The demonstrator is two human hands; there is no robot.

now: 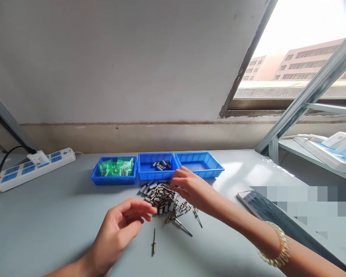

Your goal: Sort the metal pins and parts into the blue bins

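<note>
A heaped pile of small metal parts (161, 198) lies on the grey table, mixing short grey metal pieces with thin pins that look like blind rivets. My right hand (190, 188) is over the right side of this pile, fingers bent together; whatever they pinch is hidden. My left hand (122, 225) hovers left of the pile, fingers loosely curved and thumb apart, with nothing visible in it. One loose rivet-like pin (154, 242) lies in front of the pile. Behind, the middle blue bin (144, 176) contains several short grey metal pieces (161, 165).
The left blue bin (113, 181) contains green plastic packets (117, 167). A right blue bin (200, 154) stands behind my right hand. A phone (250, 204) lies beside my right forearm. At the far left is a white power strip (34, 169); a metal frame (294, 109) rises at right.
</note>
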